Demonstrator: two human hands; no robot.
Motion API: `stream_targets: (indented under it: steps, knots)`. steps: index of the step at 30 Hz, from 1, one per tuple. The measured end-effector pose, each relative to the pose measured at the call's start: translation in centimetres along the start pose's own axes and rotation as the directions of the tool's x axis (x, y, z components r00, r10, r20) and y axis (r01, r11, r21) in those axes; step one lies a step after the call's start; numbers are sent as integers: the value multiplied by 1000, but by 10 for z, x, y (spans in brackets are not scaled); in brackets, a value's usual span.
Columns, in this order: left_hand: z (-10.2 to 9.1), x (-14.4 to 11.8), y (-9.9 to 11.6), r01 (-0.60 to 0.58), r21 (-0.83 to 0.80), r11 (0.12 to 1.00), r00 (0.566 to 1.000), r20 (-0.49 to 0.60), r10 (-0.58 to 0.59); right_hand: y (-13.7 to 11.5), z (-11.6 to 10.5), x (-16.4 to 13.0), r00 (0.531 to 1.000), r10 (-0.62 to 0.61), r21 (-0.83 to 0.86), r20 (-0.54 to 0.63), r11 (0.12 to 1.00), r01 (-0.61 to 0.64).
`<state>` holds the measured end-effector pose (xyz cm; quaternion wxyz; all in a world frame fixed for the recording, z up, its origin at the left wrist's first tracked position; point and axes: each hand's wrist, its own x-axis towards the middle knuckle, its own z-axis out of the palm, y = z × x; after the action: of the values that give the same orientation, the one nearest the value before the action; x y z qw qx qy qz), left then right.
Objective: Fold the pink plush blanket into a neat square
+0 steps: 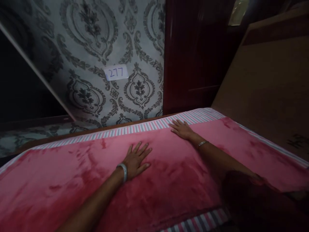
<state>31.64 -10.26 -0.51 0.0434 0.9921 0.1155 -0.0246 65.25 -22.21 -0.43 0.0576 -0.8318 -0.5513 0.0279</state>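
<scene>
A pink plush blanket [166, 151] with a striped border [135, 128] is spread over a long flat surface. On its middle my left hand [135, 161] lies flat, fingers spread, with a pale bangle [123, 172] at the wrist. Farther off and to the right, my right hand [182, 129] rests by the far edge, its fingertips at the striped border. That wrist wears a thin silver bracelet [203, 143]. Neither hand grips anything. Darker patches mark the plush around both hands.
Behind the far edge stands a wall with grey patterned wallpaper [96, 32] and a paper label reading 277 [117, 72]. A dark red glossy panel [188, 58] adjoins it. A large cardboard box [272, 80] stands at right; a dark screen-like panel [24, 80] leans at left.
</scene>
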Motion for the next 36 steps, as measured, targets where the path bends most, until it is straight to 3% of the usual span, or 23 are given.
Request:
stream_targets:
  steps: [4, 7, 10, 12, 14, 17, 24, 28, 33, 36]
  knots:
    - [-4, 7, 3, 21, 36, 999, 999, -27, -20, -2, -15, -15, 981, 176, 6, -81, 984, -176]
    - [-12, 29, 21, 11, 44, 999, 1000, -26, -10, -10, -22, -43, 965, 251, 67, -76, 967, -246]
    - [-20, 64, 47, -137, 28, 990, 990, 35, 136, -15, -20, -71, 989, 145, 102, -13, 984, -143]
    - [-19, 87, 59, -146, 33, 989, 989, 38, 144, -9, -14, -82, 999, 31, 73, 27, 997, -32]
    - [-14, 103, 62, -43, 62, 997, 999, 1, 43, 7, -8, -85, 998, 30, 29, 56, 999, -32]
    - [-6, 113, 57, 84, 107, 991, 995, -57, -78, 49, -2, -78, 988, 155, -27, 24, 988, -154]
    - [-3, 113, 53, 77, 114, 991, 995, -64, -70, 143, -8, -61, 928, 369, -37, -50, 928, -371]
    - [0, 115, 49, 77, 125, 989, 995, -66, -69, 181, -13, -67, 855, 512, -62, -81, 854, -517]
    - [0, 116, 49, 71, 97, 993, 996, -51, -67, 212, -16, -81, 718, 687, -52, -109, 718, -694]
    - [-2, 115, 52, 83, 60, 995, 996, -42, -81, 212, -18, -89, 718, 686, -32, -115, 720, -693]
